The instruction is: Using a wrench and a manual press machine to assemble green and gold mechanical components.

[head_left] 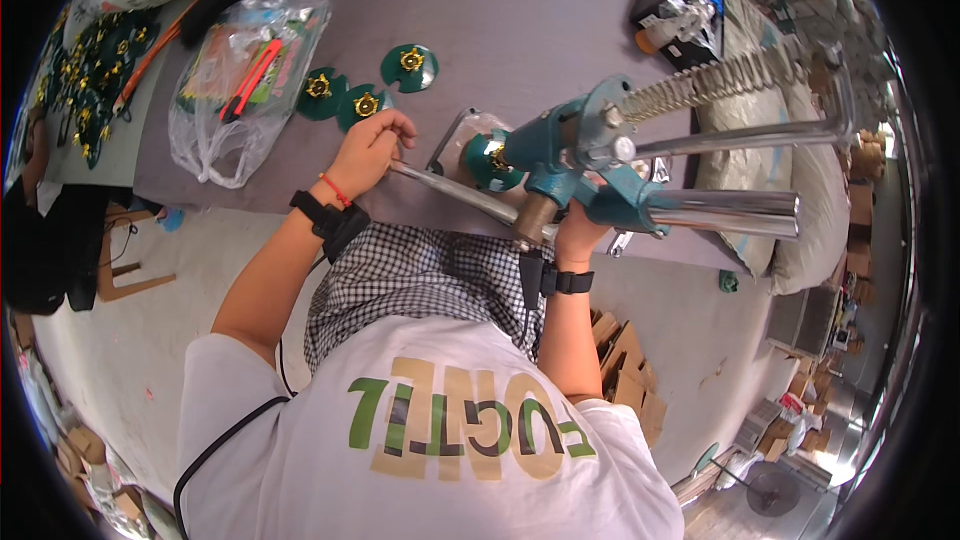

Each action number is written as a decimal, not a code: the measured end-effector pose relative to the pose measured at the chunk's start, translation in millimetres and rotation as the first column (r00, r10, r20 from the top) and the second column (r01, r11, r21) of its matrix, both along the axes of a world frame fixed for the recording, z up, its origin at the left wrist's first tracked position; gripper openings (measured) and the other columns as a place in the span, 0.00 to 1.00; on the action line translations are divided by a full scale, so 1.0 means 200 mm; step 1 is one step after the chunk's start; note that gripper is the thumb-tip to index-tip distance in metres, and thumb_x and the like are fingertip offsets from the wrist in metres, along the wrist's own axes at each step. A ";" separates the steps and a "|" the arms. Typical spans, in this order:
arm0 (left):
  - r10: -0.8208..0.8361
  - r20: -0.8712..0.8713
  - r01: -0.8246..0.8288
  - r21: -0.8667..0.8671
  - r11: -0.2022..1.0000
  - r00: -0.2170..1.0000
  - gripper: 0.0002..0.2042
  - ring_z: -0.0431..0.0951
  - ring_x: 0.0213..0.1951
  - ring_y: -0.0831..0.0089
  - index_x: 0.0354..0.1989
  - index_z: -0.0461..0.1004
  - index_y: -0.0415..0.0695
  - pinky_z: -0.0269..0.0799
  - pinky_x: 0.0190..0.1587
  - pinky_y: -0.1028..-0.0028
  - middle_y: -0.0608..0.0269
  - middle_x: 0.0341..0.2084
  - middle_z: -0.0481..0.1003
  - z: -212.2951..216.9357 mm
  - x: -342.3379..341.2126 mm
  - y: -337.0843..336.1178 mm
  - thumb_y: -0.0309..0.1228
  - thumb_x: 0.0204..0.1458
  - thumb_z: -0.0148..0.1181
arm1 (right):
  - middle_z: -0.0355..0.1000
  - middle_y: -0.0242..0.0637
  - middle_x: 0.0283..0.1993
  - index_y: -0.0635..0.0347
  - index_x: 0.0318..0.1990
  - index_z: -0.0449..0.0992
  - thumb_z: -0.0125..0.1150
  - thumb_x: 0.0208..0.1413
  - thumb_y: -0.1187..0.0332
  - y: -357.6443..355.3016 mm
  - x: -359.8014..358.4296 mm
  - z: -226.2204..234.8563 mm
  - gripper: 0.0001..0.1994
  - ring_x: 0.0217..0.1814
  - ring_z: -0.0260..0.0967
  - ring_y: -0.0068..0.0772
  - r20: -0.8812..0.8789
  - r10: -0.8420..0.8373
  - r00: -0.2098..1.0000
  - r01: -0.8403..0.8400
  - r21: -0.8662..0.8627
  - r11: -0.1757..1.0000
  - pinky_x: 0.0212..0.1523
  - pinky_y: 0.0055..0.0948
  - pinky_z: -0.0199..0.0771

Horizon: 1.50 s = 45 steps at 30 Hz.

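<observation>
My left hand (pixel 368 158) is over the table edge with its fingers curled in; anything between them is hidden. Right beside it ends a long steel lever bar (pixel 455 190) that runs to a teal hand press (pixel 560 140). Under the press head sits a green disc (pixel 487 168) with a gold fitting. My right hand (pixel 578 235) is behind the lower part of the press, its fingers hidden. Beyond my left hand lie more green discs, one (pixel 410 68) apart and the others, such as this disc (pixel 358 107), close together, each with a gold crown-like centre.
A clear plastic bag (pixel 225 140) with a red utility knife (pixel 250 80) on it lies at left. A heap of green-and-gold parts (pixel 95 80) is at far left. A dark box (pixel 690 15) and woven sacks (pixel 745 130) stand at right, near the press's spring (pixel 710 85).
</observation>
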<state>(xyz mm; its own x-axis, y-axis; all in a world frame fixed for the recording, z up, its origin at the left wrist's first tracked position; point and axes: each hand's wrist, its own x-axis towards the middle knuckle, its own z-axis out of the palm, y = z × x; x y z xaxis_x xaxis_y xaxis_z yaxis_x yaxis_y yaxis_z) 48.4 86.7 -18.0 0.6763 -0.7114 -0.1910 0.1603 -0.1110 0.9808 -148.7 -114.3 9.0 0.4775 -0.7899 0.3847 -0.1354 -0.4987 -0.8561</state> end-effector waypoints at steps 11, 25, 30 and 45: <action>0.034 0.044 -0.033 -0.025 0.999 0.998 0.10 0.64 0.19 0.86 0.35 0.70 0.37 0.60 0.20 0.84 0.64 0.27 0.72 0.03 0.04 0.03 0.22 0.52 0.39 | 0.72 0.41 0.38 0.65 0.41 0.72 0.65 0.45 0.71 -0.07 -0.24 0.14 0.15 0.41 0.69 0.37 -0.353 0.261 0.898 -0.255 0.066 0.965 0.44 0.33 0.68; 0.028 0.062 -0.027 -0.025 0.999 0.998 0.10 0.63 0.19 0.87 0.34 0.70 0.39 0.59 0.19 0.85 0.66 0.27 0.72 0.05 0.04 0.02 0.20 0.51 0.38 | 0.68 0.55 0.40 0.66 0.45 0.64 0.60 0.43 0.69 -0.61 -0.46 -0.23 0.21 0.43 0.68 0.59 -0.748 -0.315 0.584 0.173 -0.264 0.949 0.43 0.50 0.68; 0.018 0.058 -0.014 -0.068 0.998 0.998 0.12 0.63 0.17 0.86 0.36 0.69 0.39 0.59 0.17 0.84 0.64 0.27 0.72 0.01 0.05 0.02 0.20 0.49 0.37 | 0.73 0.53 0.29 0.70 0.32 0.68 0.54 0.48 0.72 -0.70 -0.49 -0.21 0.08 0.31 0.72 0.55 -0.762 -0.297 0.576 0.102 -0.293 0.951 0.34 0.43 0.73; -0.015 0.039 0.018 -0.061 0.998 0.999 0.11 0.62 0.17 0.86 0.35 0.69 0.37 0.58 0.18 0.84 0.63 0.27 0.72 0.01 0.06 0.02 0.19 0.50 0.37 | 0.68 0.30 0.27 0.66 0.57 0.60 0.46 0.61 0.71 0.17 -0.45 0.77 0.18 0.19 0.59 0.16 -0.198 -0.088 0.976 0.151 0.334 0.930 0.20 0.18 0.59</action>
